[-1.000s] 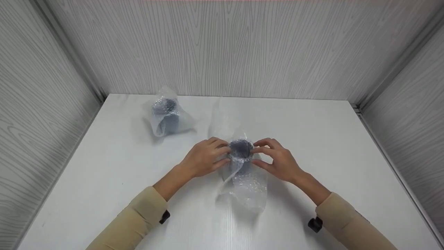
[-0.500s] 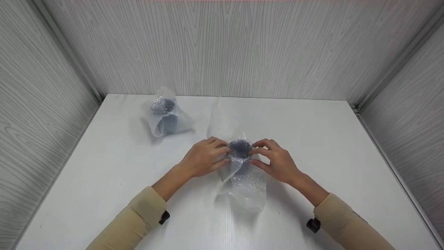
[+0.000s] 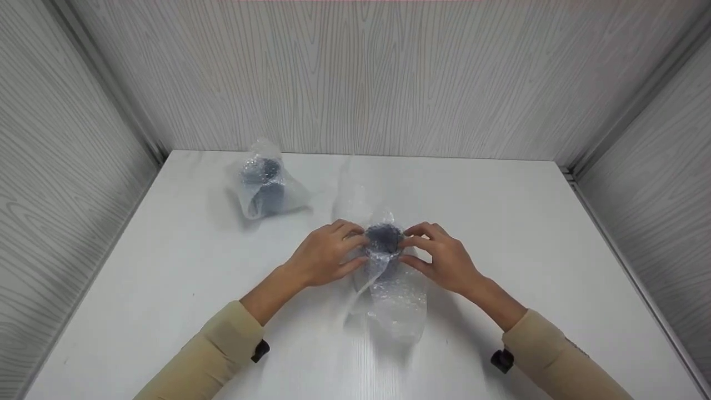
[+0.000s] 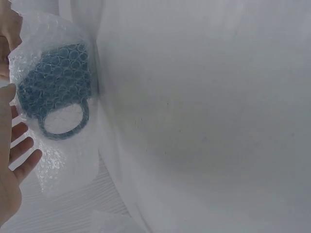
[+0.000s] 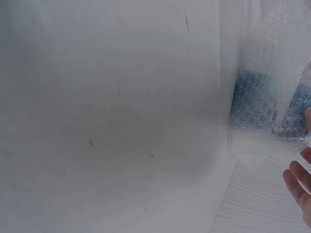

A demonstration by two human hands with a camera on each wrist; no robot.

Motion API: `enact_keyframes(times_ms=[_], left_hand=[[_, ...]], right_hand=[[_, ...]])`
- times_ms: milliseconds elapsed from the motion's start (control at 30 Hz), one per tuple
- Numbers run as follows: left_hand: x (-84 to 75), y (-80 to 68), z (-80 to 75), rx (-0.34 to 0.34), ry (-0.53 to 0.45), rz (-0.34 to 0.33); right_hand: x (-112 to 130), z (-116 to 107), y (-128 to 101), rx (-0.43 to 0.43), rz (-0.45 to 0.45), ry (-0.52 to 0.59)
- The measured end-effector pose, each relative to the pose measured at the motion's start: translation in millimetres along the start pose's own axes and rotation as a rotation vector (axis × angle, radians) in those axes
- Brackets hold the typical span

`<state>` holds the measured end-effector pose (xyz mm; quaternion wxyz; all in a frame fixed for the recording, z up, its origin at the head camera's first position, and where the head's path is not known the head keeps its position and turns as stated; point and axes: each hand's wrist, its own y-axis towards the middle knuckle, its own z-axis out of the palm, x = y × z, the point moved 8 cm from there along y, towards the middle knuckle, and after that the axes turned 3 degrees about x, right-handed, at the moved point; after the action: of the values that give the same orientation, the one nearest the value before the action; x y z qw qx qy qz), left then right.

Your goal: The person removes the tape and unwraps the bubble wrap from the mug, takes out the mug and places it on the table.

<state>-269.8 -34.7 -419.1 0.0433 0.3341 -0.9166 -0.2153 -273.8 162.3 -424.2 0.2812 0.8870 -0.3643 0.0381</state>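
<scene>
Hardly anything shifts in front of me: against the picture half a second back, the left hand has its thumb a touch lower and its gap to the fingers a little wider, while the right hand matches its earlier pose. The blue mug stays put near the middle of the bench, upright inside its bubble wrap. I take that to mean the work is at a small adjusting stage around the rim, with the covering loose and unfastened.

Both hands are narrow at the tips and pinch the film on opposite sides of the mouth, left facing right; the wrap hides the pads partly, so I can't tell how firm the pinch is. The lower fingers hang loosely spread. Low down from the left wrist, the handle shows through the film, pointing to the person's left.

For room, the near flap runs toward the person, and a wide stretch of bench lies free to the right, up to the right wall. Behind, the back wall closes off the far edge, well apart from the mug. The tighter side is back left, where a second wrapped bundle stands near that edge.
</scene>
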Motion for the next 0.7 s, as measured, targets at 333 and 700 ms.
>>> enact_keyframes(times_ms=[333, 700], left_hand=[[-16.0, 6.5, -1.6, -0.018, 0.044, 0.075], [-25.4, 10.9, 5.1, 0.013, 0.069, 0.126]], right_hand=[[1, 1, -1, 0.009, 0.016, -0.011], [2, 1, 0, 0.020, 0.023, -0.017]])
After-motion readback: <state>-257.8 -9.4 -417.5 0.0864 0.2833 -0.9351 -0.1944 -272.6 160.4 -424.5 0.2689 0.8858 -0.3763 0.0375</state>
